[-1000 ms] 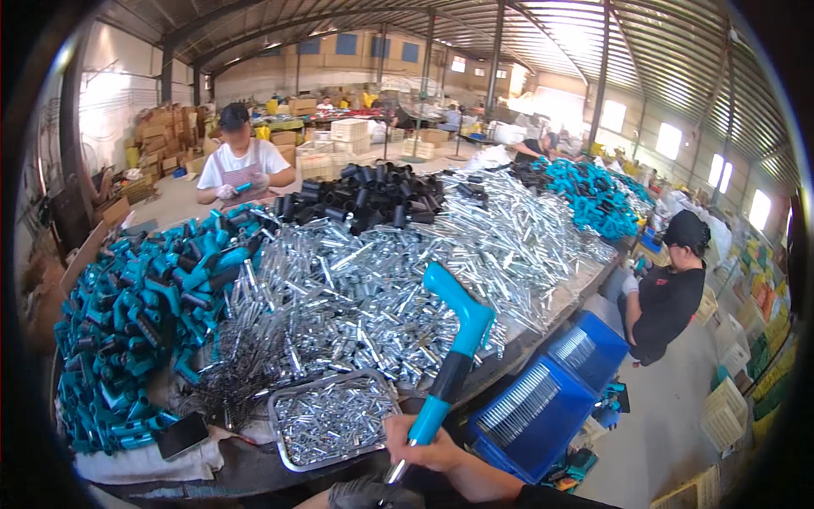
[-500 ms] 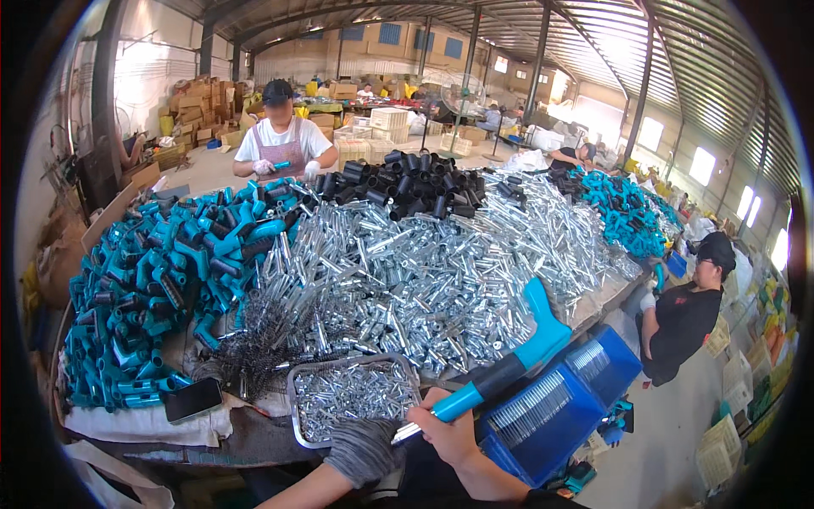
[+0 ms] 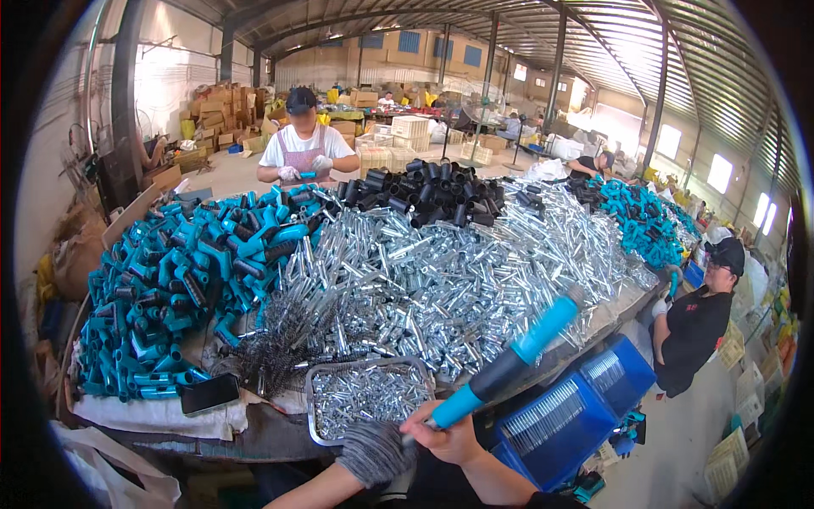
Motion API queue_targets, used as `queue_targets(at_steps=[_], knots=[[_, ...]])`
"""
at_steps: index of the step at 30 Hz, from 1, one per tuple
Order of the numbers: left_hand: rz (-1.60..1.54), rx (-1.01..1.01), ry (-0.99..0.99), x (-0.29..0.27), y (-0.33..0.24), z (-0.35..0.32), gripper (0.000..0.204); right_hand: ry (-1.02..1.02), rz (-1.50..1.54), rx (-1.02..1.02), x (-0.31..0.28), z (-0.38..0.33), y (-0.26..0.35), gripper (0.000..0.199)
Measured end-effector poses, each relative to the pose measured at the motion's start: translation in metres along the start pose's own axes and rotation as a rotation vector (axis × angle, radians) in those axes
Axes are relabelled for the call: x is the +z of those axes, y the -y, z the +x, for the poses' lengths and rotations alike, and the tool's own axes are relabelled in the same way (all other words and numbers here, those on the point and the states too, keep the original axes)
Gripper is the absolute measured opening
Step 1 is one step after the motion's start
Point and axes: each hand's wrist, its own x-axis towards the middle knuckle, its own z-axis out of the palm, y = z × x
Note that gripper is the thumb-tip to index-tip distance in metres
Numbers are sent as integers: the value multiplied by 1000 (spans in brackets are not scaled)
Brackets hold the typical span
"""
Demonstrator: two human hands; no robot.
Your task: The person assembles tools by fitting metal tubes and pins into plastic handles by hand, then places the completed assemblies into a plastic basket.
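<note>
My right hand [image 3: 455,439] is bare and closed around the lower end of a long handle [image 3: 509,365] with teal and black grip sections. The handle slants up to the right over the table edge and looks blurred. My left hand [image 3: 373,454] wears a grey knit glove. It is curled at the handle's thin metal tip, right beside my right hand. Just above both hands sits a metal tray [image 3: 315,407] of small silver parts.
A big table holds a pile of silver metal tubes [image 3: 458,271], teal plastic fittings [image 3: 186,271], black tubes [image 3: 432,191] and dark wire coils [image 3: 275,343]. A phone [image 3: 209,393] lies at the front left. Blue crates [image 3: 560,420] stand right. One person [image 3: 303,153] works opposite, another [image 3: 699,327] at right.
The handle has swung from nearly upright down toward the right. My gloved left hand has come into view beside my right hand. The view has shifted slightly.
</note>
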Motion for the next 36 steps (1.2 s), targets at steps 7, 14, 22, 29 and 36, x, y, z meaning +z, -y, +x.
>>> queue_targets(at_steps=[7,14,22,29,36], knots=[[-681,-89,-63,14,4,-9,25,102,-191,5,3,-17,18,27],[-766,-368,-141,40,-49,-18,42,373,-741,451,-14,-37,28,50],[-1529,-171,-100,209,-46,-21,30,-98,195,990,-91,-105,21,74],[-771,-555,270,341,-15,-25,48,260,-704,1028,-87,-98,-77,46],[-1179,-1001,50,402,1,-51,56,259,-1107,1079,-64,-86,-184,43]])
